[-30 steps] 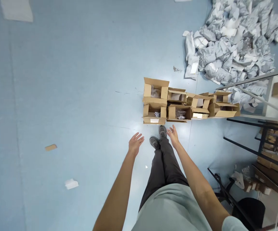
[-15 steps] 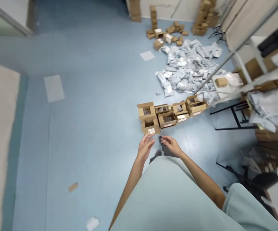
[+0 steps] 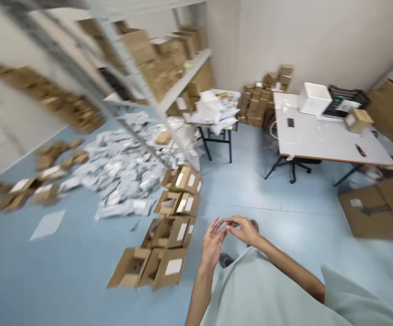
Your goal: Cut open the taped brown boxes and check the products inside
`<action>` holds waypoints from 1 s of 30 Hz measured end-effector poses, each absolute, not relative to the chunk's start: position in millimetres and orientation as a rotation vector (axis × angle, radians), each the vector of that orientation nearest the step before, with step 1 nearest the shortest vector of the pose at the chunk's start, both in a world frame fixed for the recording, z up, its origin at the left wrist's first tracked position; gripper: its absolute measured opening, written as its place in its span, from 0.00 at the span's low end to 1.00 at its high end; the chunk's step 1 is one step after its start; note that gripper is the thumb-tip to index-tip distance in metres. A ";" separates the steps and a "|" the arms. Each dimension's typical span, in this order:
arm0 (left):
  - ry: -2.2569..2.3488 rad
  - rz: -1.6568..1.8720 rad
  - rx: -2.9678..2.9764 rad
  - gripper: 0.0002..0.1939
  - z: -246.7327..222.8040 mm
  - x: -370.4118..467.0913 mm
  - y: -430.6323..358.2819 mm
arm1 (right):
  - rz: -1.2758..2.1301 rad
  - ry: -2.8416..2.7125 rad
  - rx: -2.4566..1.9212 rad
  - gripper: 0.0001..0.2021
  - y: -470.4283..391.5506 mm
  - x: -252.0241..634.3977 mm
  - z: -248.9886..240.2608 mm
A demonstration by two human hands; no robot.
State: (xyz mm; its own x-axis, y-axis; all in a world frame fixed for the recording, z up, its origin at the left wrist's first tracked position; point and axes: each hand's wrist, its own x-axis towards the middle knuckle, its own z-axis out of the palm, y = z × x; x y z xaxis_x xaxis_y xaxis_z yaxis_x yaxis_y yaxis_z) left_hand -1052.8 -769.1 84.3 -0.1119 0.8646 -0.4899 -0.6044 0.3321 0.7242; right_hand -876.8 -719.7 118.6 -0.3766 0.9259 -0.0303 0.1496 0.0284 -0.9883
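Note:
My left hand (image 3: 213, 243) is raised in front of my body, fingers apart and slightly curled, with nothing in it. Beside it on the right, my right hand (image 3: 243, 229) reaches across so that its fingertips meet or overlap those of the left. No object shows between them. Left of the hands, open cardboard boxes (image 3: 176, 231) with white labels stand in two rows on the blue floor. Dark contents show inside some of them.
Grey-white packages (image 3: 125, 163) lie heaped beyond the boxes, beside a metal shelf (image 3: 186, 81). At right stand a white table (image 3: 325, 136), a wheeled chair base (image 3: 292, 171) and a large carton (image 3: 376, 208). Stacked small boxes (image 3: 256, 106) stand by the wall.
The view has swung to the right, bringing the white table and large carton into sight. My hands have come together; before, they were apart.

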 end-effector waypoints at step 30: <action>0.923 0.191 0.997 0.34 79.6 -207.9 -375.9 | 0.462 -0.162 -1.856 0.25 -611.6 -82.3 91.4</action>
State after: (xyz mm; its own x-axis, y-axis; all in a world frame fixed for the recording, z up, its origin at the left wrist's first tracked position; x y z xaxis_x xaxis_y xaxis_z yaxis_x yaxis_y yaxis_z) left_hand -207.9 -375.9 79.6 0.6215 0.5289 -0.5779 0.2554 0.5607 0.7877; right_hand -82.3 -611.6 91.4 0.9126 0.3358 -0.2333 -0.1171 -0.3320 -0.9360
